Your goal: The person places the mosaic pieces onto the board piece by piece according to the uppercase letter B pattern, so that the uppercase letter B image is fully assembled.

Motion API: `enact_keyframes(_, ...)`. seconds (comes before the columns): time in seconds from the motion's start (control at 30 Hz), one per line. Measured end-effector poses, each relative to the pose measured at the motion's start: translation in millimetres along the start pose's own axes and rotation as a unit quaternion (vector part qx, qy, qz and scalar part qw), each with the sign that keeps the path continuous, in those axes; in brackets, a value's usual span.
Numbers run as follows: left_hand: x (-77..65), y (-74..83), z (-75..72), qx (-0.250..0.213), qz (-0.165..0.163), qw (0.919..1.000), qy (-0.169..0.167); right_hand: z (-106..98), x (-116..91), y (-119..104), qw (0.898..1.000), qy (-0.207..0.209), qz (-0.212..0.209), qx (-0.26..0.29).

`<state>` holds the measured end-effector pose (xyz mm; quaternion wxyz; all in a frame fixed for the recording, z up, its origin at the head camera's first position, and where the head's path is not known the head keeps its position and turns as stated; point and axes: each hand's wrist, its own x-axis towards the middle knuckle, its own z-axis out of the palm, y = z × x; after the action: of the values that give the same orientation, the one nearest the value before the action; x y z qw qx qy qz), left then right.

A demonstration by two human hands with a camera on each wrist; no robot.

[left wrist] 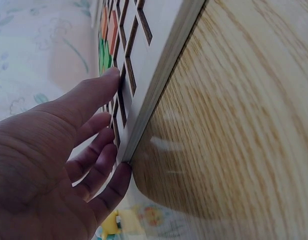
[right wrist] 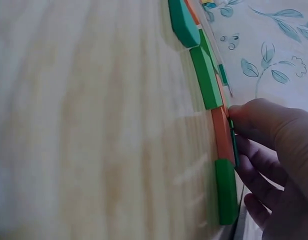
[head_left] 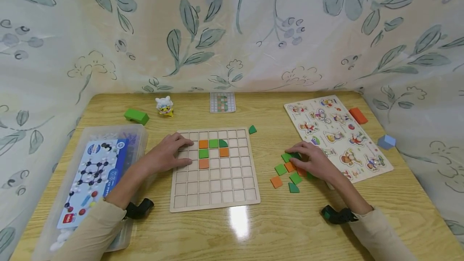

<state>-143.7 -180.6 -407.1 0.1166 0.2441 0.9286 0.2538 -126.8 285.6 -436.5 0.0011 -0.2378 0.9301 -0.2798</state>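
Observation:
My left hand (head_left: 167, 154) rests at the left edge of a wooden grid board (head_left: 215, 196), thumb and fingers spread and touching its rim. In the left wrist view, fingertips (left wrist: 109, 75) lie on the grid. Orange square tiles (head_left: 204, 163), green square tiles (head_left: 204, 153) and a dark green quarter-round tile (head_left: 222, 143) sit in the board's upper cells. My right hand (head_left: 316, 160) reaches down into a loose cluster of green tiles (head_left: 280, 169) and orange tiles (head_left: 276, 182). Its thumb and fingers are apart around a dark green piece (head_left: 295, 155), partly hidden; no firm pinch shows.
A picture puzzle board (head_left: 344, 148) lies at right, beside an orange block (head_left: 358, 115) and a blue block (head_left: 386, 141). A plastic box (head_left: 141, 144) stands at left. Behind are a green block (head_left: 136, 117), a toy figure (head_left: 164, 106), a pattern card (head_left: 222, 102) and another dark green tile (head_left: 252, 129).

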Motion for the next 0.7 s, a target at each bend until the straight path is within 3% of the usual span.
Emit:
enact_keyframes(0.23, -0.1, 0.0, -0.4, 0.001, 0.002, 1.0000, -0.002, -5.4, 4.0, -3.7, 0.999, -0.030, 0.010, -0.016)
enact_keyframes(0.47, -0.7, -0.2, -0.9, -0.002, 0.001, 1.0000, -0.003, -5.1, 7.9, -4.5, 1.000, -0.021, 0.019, -0.006)
enact_keyframes(0.7, 0.5, -1.6, -0.2, -0.003, -0.002, 1.0000, -0.007, -1.4, 8.1, -3.1, 0.999, 0.017, -0.041, -0.015)
